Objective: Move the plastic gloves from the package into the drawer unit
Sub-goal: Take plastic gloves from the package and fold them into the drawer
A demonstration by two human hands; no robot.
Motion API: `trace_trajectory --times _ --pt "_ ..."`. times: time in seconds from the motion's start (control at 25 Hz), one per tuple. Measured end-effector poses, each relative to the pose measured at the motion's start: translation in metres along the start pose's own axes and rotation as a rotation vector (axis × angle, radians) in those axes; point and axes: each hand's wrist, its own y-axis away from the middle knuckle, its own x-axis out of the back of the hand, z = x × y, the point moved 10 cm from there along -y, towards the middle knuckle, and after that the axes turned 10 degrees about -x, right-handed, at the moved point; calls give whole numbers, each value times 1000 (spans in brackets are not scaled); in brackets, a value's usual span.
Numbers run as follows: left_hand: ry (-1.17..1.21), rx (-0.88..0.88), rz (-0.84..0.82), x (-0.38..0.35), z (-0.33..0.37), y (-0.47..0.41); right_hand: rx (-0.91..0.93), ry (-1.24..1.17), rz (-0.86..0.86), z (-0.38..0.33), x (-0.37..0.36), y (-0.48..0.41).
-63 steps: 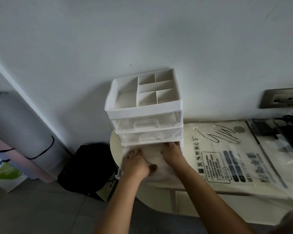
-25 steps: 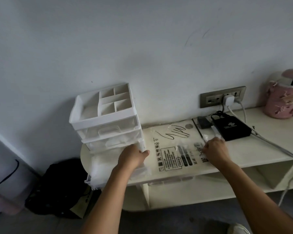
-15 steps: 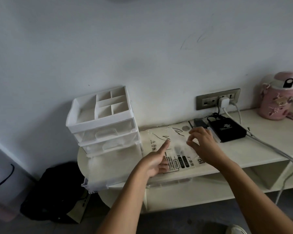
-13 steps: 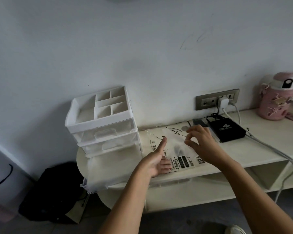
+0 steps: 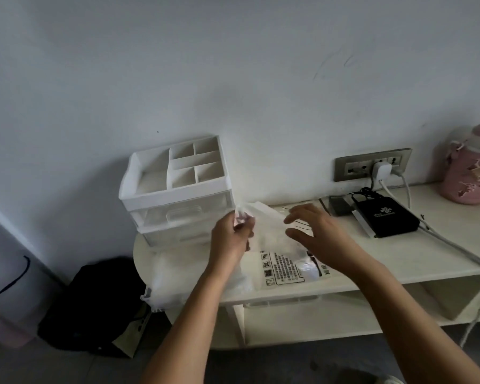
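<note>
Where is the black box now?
Head view, right side: the black box lies on the shelf just below the wall socket, to the right of the right hand.

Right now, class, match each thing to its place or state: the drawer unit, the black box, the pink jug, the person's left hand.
Things:
1 drawer unit
2 black box
3 pink jug
4 left hand

Places or states:
A pinching a plastic glove
B far right of the shelf
C left end of the shelf, bottom drawer pulled out
D just below the wall socket

Pairs: 1-C; 2-D; 3-B; 4-A
</note>
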Motion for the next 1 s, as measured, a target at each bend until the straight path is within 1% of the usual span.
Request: trace_trajectory --times 0.04,0.12,0.2,0.28,0.36,0.48,0.56,0.6,0.64,0.68,0.72,0.76,0.8,0.84,0.88,1.0 --pt "-92 -51 33 19 -1 -1 26 -8 13 -16 -6 1" --pt "-221 -55 72 56 -17 1 100 -40 -35 -55 -31 7" --pt "-291 3 86 83 -38 6 156 -59 -182 -86 -72 16" --pt "-324 94 124 107 -55 15 147 -52 -336 -104 -112 22" --pt "-386 185 143 124 -70 24 134 0 -449 -111 -143 25" --pt "-510 286 90 139 -88 31 178 124 -464 -120 -174 17" --pt "-558 313 26 141 -91 32 144 166 -433 -118 -188 4" --pt "-609 323 -6 142 -89 33 123 201 -446 -115 -196 -1" --pt "-694 313 -25 144 -84 33 115 240 -472 -113 -204 -3" --pt "-796 275 -13 148 -76 33 81 259 -520 -109 -213 -3" --pt "-886 210 26 150 -63 32 90 307 -556 -109 -220 -1" --pt "-916 114 78 149 -49 32 66 333 -592 -106 -227 0" --pt "-891 24 93 143 -39 32 34 366 -620 -103 -233 0" --pt "-833 -16 48 132 -38 30 44 390 -632 -105 -238 0" --pt "-785 9 -56 120 -47 27 65 402 -636 -109 -238 0" --pt "-781 270 -516 81 -100 32 65 341 -592 -112 -236 -10"
